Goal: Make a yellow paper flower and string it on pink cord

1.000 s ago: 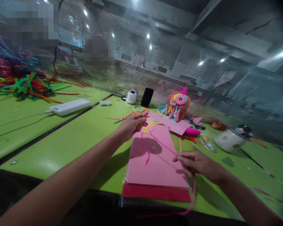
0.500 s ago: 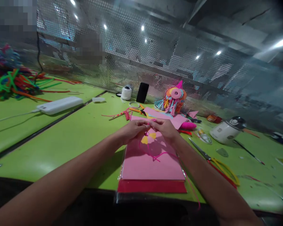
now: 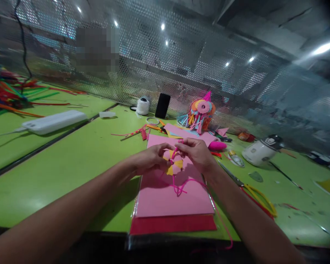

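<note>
Both my hands meet over a stack of pink and red paper sheets (image 3: 167, 200) on the green table (image 3: 79, 161). My left hand (image 3: 148, 163) is closed on a small round pink and yellow paper piece (image 3: 173, 165), held just above the sheets. My right hand (image 3: 196, 152) pinches a thin pink cord (image 3: 181, 187) at the top of that piece. The cord hangs in loops onto the pink sheet and trails off toward the table's near edge.
A fringed multicoloured paper ornament (image 3: 200, 112) stands at the back beside a black phone (image 3: 162, 105) and a white tape roll (image 3: 142, 106). Yellow-handled scissors (image 3: 253, 190) lie right of the sheets. A white glue pot (image 3: 260, 151), a white power strip (image 3: 55, 121) and coloured strips (image 3: 8, 93) are around.
My right hand came from the sheet's right edge up to my left hand. Both hands then lifted the small pink and yellow piece, with the cord gathering into loops below.
</note>
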{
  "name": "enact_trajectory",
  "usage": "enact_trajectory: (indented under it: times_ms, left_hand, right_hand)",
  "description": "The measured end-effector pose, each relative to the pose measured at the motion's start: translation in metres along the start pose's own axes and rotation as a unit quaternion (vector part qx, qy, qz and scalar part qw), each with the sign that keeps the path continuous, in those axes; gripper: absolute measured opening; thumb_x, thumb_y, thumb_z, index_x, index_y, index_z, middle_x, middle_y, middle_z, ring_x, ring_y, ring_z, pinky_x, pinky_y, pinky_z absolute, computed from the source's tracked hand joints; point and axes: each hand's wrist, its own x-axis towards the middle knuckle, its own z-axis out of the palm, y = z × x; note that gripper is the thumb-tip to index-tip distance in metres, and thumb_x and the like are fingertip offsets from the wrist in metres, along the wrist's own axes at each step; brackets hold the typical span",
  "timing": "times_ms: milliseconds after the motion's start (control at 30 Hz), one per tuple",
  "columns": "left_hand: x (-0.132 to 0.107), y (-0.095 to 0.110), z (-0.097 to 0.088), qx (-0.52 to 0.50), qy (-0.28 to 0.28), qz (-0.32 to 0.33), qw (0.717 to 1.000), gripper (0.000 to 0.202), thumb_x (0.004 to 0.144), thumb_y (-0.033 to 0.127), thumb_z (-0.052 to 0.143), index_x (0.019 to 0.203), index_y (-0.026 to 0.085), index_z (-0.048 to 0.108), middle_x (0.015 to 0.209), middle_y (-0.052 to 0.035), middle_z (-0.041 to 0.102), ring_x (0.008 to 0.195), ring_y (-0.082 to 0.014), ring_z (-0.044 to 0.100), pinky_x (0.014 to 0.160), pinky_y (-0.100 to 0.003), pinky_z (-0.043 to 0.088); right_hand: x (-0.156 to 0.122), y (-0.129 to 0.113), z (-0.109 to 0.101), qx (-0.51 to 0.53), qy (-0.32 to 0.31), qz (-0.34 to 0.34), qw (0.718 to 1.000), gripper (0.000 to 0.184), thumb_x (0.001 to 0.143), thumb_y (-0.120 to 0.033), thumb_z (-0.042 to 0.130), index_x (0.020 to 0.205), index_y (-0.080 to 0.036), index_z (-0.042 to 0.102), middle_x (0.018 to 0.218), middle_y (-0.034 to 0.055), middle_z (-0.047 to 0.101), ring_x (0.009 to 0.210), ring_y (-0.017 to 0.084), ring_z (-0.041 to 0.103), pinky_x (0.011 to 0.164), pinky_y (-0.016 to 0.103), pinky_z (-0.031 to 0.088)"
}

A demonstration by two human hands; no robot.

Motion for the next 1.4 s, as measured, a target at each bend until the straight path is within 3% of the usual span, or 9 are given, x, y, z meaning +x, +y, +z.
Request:
enact_trajectory:
  times_ms: [200, 433, 667, 833, 1167, 1400]
  left_hand:
    - [0.003, -0.001, 0.001, 0.053, 0.022, 0.002, 0.998, 0.031, 0.066, 0.010, 0.072, 0.091, 0.013, 0.054, 0.085, -0.0018, 0.059, 0.069, -0.0096, 0.059, 0.058, -0.020, 0.043]
    - [0.006, -0.001, 0.001, 0.079, 0.037, -0.001, 0.996, 0.023, 0.068, 0.017, 0.071, 0.085, 0.010, 0.057, 0.078, -0.0044, 0.062, 0.064, -0.0113, 0.059, 0.060, -0.024, 0.047]
    - [0.002, 0.000, 0.004, 0.025, -0.012, -0.004, 1.000, 0.038, 0.068, 0.005, 0.061, 0.101, 0.017, 0.047, 0.079, -0.0027, 0.062, 0.060, -0.0175, 0.064, 0.061, -0.037, 0.053]
    - [0.001, 0.001, 0.006, 0.052, -0.022, -0.006, 0.998, 0.031, 0.072, 0.006, 0.058, 0.100, 0.016, 0.048, 0.081, -0.0052, 0.061, 0.065, -0.0180, 0.065, 0.059, -0.033, 0.054]
    - [0.002, 0.000, 0.003, 0.077, -0.042, -0.017, 0.996, 0.032, 0.072, 0.006, 0.055, 0.102, 0.016, 0.051, 0.073, -0.0044, 0.062, 0.054, -0.0151, 0.062, 0.053, -0.031, 0.053]
    - [0.001, 0.000, 0.003, -0.004, -0.023, -0.031, 0.999, 0.037, 0.080, 0.014, 0.048, 0.117, 0.012, 0.049, 0.068, -0.0049, 0.062, 0.056, -0.0162, 0.061, 0.055, -0.034, 0.054]
  right_hand:
    - [-0.002, -0.004, 0.001, 0.003, -0.015, -0.011, 1.000, 0.020, 0.069, -0.032, 0.072, 0.067, -0.013, 0.066, 0.054, -0.0017, 0.057, 0.045, 0.007, 0.045, 0.043, 0.022, 0.034]
    - [-0.001, -0.003, -0.004, 0.039, -0.024, 0.009, 0.999, 0.019, 0.072, -0.030, 0.071, 0.070, -0.013, 0.064, 0.073, 0.0047, 0.068, 0.046, 0.006, 0.050, 0.041, 0.020, 0.036]
    - [-0.001, -0.001, -0.004, 0.075, -0.001, 0.042, 0.996, 0.019, 0.068, -0.028, 0.074, 0.070, -0.012, 0.064, 0.067, 0.0036, 0.069, 0.042, 0.006, 0.052, 0.036, 0.017, 0.034]
    - [-0.005, -0.001, -0.006, 0.060, 0.020, 0.039, 0.997, 0.018, 0.066, -0.026, 0.076, 0.071, -0.012, 0.065, 0.067, 0.0029, 0.068, 0.045, 0.007, 0.055, 0.039, 0.017, 0.038]
    - [-0.004, -0.003, -0.006, 0.043, 0.016, 0.009, 0.999, 0.020, 0.063, -0.027, 0.078, 0.068, -0.012, 0.066, 0.058, 0.0027, 0.066, 0.043, 0.011, 0.057, 0.040, 0.021, 0.041]
    - [-0.001, -0.002, -0.013, 0.024, -0.014, 0.001, 1.000, 0.020, 0.067, -0.029, 0.076, 0.069, -0.011, 0.066, 0.058, 0.0036, 0.066, 0.043, 0.010, 0.056, 0.042, 0.022, 0.041]
